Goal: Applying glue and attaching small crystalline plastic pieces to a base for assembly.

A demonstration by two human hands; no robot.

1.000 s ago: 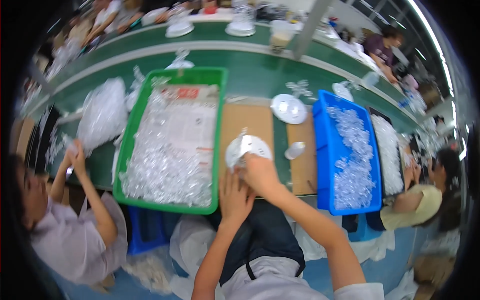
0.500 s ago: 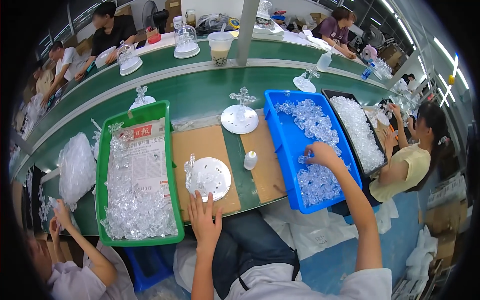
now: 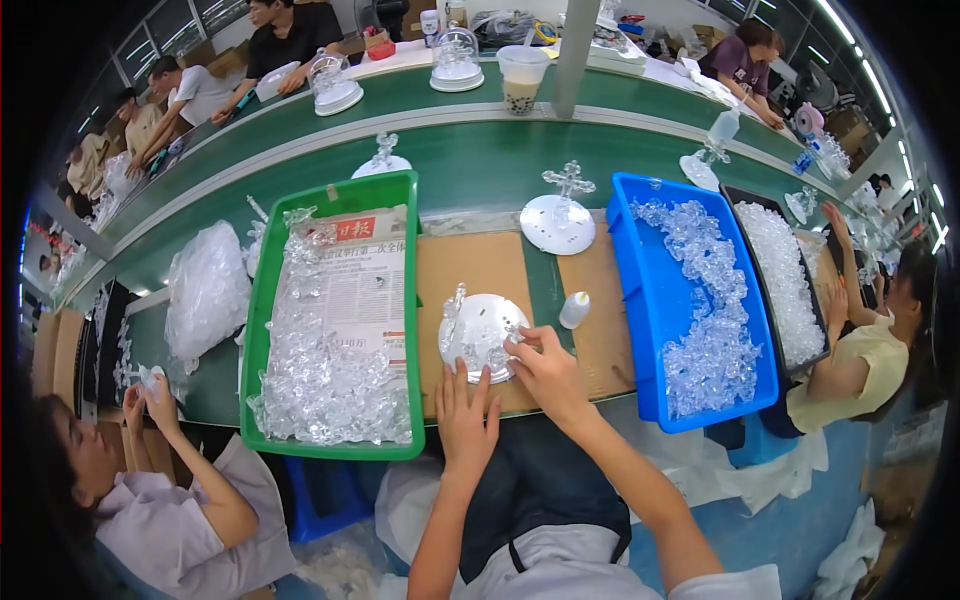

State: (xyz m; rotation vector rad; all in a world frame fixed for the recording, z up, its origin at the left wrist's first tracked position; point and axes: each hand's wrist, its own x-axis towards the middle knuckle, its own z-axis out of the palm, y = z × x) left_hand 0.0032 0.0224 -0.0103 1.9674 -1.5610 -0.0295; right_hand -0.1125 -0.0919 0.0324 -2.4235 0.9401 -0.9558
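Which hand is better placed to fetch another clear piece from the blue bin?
Probably the right hand: the blue bin lies on its side, while the left hand steadies the round white base at its near edge.

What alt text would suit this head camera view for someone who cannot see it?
A person's left hand and right hand rest on a round white plastic disc on brown cardboard, between a green plastic tray and a blue plastic bin, both holding clear crystal pieces.

Bare cardboard mat (image 3: 480, 265) above the white disc (image 3: 480, 335) is open for a reach. Green tray (image 3: 262, 300) walls off the left, blue bin (image 3: 640, 300) the right; small white bottle (image 3: 574, 310) probably narrows the right gap.
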